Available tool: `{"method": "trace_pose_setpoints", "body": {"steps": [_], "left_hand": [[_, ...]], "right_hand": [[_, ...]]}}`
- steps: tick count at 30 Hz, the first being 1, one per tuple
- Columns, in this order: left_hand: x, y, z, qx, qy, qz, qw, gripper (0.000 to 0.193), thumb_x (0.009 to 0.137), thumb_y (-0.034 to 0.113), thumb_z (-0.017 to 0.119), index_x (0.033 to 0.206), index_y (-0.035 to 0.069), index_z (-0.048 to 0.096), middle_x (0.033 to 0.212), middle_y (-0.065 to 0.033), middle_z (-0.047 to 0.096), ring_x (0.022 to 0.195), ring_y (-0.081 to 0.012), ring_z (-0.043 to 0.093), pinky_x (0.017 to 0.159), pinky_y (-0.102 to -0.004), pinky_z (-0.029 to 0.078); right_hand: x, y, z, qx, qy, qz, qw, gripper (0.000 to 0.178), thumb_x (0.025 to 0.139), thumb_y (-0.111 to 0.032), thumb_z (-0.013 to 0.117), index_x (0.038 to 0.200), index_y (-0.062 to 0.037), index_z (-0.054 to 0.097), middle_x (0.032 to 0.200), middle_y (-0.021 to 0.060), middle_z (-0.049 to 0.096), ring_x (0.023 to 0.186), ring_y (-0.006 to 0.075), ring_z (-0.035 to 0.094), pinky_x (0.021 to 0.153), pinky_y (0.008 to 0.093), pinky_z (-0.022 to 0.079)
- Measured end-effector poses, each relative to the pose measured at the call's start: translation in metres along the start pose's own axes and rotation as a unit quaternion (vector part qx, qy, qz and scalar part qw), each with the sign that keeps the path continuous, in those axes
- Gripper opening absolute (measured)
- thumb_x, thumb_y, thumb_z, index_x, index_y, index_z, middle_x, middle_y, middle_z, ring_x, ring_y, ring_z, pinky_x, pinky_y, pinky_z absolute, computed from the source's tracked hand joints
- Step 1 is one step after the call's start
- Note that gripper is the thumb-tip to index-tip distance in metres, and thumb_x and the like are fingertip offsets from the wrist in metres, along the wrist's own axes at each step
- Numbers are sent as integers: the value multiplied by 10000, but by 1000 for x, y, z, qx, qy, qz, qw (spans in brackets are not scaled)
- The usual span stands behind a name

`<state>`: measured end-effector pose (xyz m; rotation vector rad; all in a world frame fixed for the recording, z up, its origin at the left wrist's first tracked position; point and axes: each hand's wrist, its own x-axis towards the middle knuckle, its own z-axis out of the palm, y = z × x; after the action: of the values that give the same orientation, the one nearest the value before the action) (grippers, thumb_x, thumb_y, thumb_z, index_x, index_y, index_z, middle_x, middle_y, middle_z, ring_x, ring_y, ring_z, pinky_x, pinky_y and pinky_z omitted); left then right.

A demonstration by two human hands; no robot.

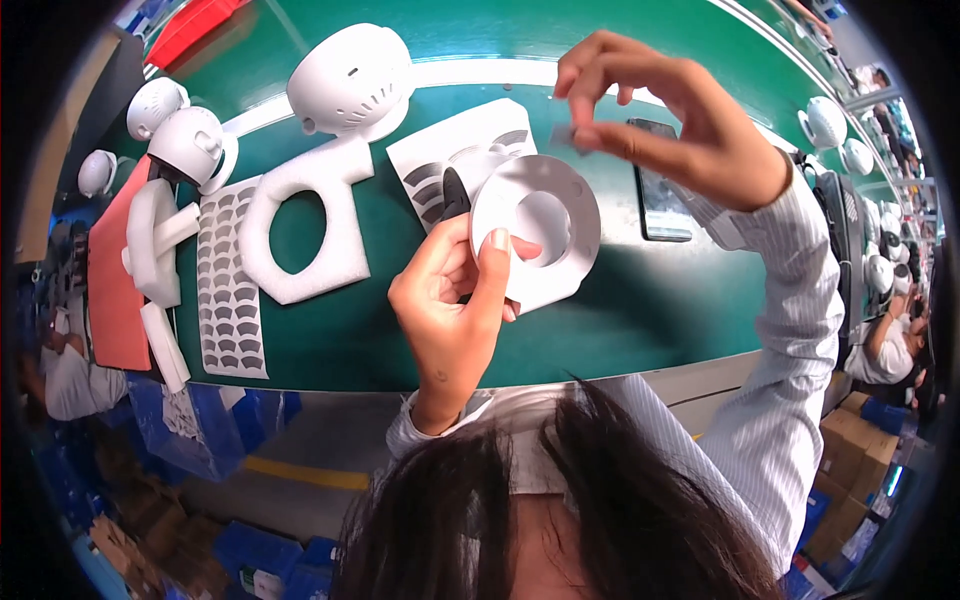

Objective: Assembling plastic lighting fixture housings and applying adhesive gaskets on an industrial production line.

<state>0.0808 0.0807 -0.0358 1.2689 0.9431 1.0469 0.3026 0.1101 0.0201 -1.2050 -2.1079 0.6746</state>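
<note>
My left hand (455, 290) grips a white round plastic part (580, 215) by its left side. The part has a wide rim, a deep round hollow and one flat edge; my thumb lies on the rim. A black piece (455, 190) stands up by the fingers of that hand; I cannot tell whether it is worn or held. Raised at the upper right, my right hand (670, 110) is pinched, with a small greyish blur at its fingertips. Behind the white part lies a white sheet (410, 150) with grey curved stickers.
A phone (665, 200) lies under my right hand. Left are a white foam frame (355, 235), a longer sticker sheet (232, 290), foam pieces (155, 245) and an orange-red mat (112, 290). White rounded housings (350, 80) stand farther back. A red tray (190, 28) is at the far left.
</note>
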Motion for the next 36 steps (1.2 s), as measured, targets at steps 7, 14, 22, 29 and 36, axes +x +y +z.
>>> {"method": "trace_pose_setpoints", "body": {"steps": [7,14,22,29,36], "left_hand": [[3,2,5,2,-7,-13,1000,141,898,63,548,929,-71,579,766,-77,666,504,-24,504,436,-169,401],[4,0,3,-4,-10,-11,1000,145,898,65,550,935,-72,579,758,-75,665,499,-26,506,435,-168,398],[6,-3,4,-4,-3,-1,1000,139,901,59,540,930,-72,579,743,-67,658,487,-27,502,429,-165,393],[3,-5,-2,9,-22,9,1000,174,917,66,510,986,-86,562,794,-118,661,537,-39,502,422,-168,363],[8,-7,-19,-64,-22,38,997,265,936,165,477,1013,-74,561,775,-119,645,559,-57,496,456,-176,346]], "right_hand": [[10,7,18,-70,-49,-51,995,90,775,-25,640,818,-3,564,1011,101,523,957,256,492,852,349,387],[15,6,26,-100,-44,-23,994,90,760,-26,650,802,-1,574,990,104,533,957,265,493,840,358,394],[17,-6,30,-240,-22,24,970,180,754,-153,693,846,-57,571,963,53,555,935,256,520,785,359,394],[27,40,16,-418,67,19,906,441,786,-335,677,1083,-60,502,1058,46,577,938,227,576,801,348,380],[-40,71,63,401,-79,236,882,615,887,-493,518,1298,-48,415,1210,102,547,1059,243,554,920,393,434]]}}
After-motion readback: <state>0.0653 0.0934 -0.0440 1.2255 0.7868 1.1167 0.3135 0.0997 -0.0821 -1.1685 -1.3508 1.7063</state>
